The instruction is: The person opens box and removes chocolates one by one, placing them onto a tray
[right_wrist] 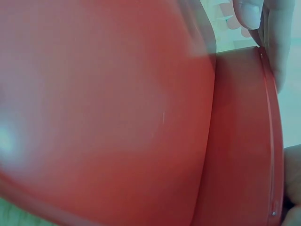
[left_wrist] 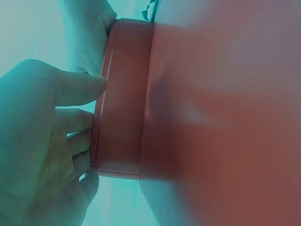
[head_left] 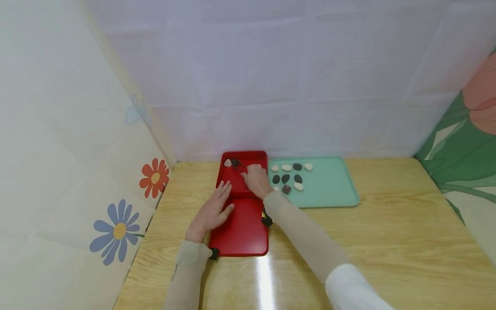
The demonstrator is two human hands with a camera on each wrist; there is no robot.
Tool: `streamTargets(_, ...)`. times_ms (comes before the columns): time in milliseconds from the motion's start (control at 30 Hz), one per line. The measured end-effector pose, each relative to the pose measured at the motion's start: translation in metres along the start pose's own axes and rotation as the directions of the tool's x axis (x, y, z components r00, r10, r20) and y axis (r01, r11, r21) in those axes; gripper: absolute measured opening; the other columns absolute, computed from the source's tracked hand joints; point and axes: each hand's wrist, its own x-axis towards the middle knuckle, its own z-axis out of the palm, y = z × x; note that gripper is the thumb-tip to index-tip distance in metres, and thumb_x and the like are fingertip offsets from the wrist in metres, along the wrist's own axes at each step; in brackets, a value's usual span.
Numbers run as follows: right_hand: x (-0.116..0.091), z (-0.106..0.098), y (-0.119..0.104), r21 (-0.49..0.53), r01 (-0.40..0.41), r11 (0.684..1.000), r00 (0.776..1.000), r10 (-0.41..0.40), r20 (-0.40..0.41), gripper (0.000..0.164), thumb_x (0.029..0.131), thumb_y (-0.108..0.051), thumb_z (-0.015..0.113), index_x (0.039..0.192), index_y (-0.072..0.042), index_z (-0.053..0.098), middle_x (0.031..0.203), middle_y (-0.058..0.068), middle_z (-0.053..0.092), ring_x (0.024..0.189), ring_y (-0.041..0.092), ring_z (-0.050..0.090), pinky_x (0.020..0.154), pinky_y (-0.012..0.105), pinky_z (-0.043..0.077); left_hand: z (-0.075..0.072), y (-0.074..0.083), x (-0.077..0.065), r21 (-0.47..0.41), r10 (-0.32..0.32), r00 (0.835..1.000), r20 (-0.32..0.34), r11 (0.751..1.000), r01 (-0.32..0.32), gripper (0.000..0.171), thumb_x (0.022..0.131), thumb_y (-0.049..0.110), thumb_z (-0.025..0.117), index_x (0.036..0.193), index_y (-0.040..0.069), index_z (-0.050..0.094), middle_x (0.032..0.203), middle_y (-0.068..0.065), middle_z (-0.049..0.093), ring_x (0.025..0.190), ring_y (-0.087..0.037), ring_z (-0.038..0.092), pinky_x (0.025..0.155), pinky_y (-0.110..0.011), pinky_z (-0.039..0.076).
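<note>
In the head view my right hand (head_left: 257,177) reaches over a red box (head_left: 236,183) and grips a slim dark tool with a dark, rounded tip (head_left: 234,162). A pale pinkish stone (head_left: 227,163) lies at that tip, in the box's far left corner. My left hand (head_left: 211,213) rests at the box's near left side with fingers extended. In the left wrist view its thumb (left_wrist: 82,88) touches the rim of the red wall (left_wrist: 124,99). The right wrist view is mostly filled by red surfaces; only part of the right hand (right_wrist: 294,176) shows beyond the rim.
A flat red tray (head_left: 242,232) lies in front of the box. On its right, a mint green tray (head_left: 329,185) holds several white and dark stones, including a brownish one (head_left: 286,189). A white cloth wall (head_left: 271,86) closes off the back of the wooden table (head_left: 387,224).
</note>
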Motion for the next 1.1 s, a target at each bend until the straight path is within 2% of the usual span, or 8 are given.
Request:
streamTargets(233, -0.001, -0.001, 0.0, -0.034, 0.009, 0.999, 1.0, -0.009, -0.008, 0.026, 0.104, -0.028, 0.072, 0.103, -0.004, 0.08, 0.095, 0.013, 0.079, 0.08, 0.029, 0.077, 0.077, 0.042, 0.067, 0.0, 0.0, 0.0, 0.003, 0.0, 1.0, 0.008, 1.0, 0.0, 0.073, 0.108, 0.028, 0.062, 0.166, -0.001, 0.03, 0.178, -0.015, 0.023, 0.166, -0.038, 0.015, 0.13, -0.058, 0.029)
streamTargets(633, -0.002, -0.009, 0.002, -0.012, 0.042, 0.999, 0.998, -0.043, -0.035, 0.027, 0.105, -0.028, 0.069, 0.097, -0.004, 0.079, 0.09, 0.013, 0.079, 0.079, 0.031, 0.077, 0.077, 0.042, 0.067, 0.001, 0.001, 0.0, 0.002, -0.003, 1.0, 0.007, 1.0, 0.003, 0.072, 0.108, 0.027, 0.062, 0.166, -0.001, 0.031, 0.178, -0.015, 0.023, 0.166, -0.037, 0.015, 0.13, -0.057, 0.03)
streamTargets(867, -0.003, -0.017, 0.002, 0.02, 0.054, 0.998, 0.997, -0.053, -0.06, 0.027, 0.105, -0.027, 0.07, 0.094, -0.004, 0.077, 0.083, 0.012, 0.076, 0.075, 0.029, 0.075, 0.074, 0.041, 0.065, 0.002, 0.001, 0.001, 0.021, 0.0, 1.0, 0.004, 1.0, 0.0, 0.072, 0.107, 0.025, 0.062, 0.166, -0.003, 0.03, 0.177, -0.018, 0.024, 0.166, -0.04, 0.015, 0.129, -0.059, 0.03)
streamTargets(1100, -0.006, -0.029, 0.005, 0.057, 0.105, 0.993, 0.993, -0.102, -0.056, 0.024, 0.105, -0.022, 0.07, 0.096, -0.001, 0.077, 0.077, 0.011, 0.072, 0.071, 0.025, 0.07, 0.068, 0.035, 0.062, -0.001, 0.003, 0.001, 0.014, -0.018, 1.0, 0.01, 1.0, 0.018, 0.074, 0.107, 0.025, 0.063, 0.167, -0.001, 0.03, 0.178, -0.016, 0.023, 0.167, -0.038, 0.014, 0.129, -0.058, 0.029)
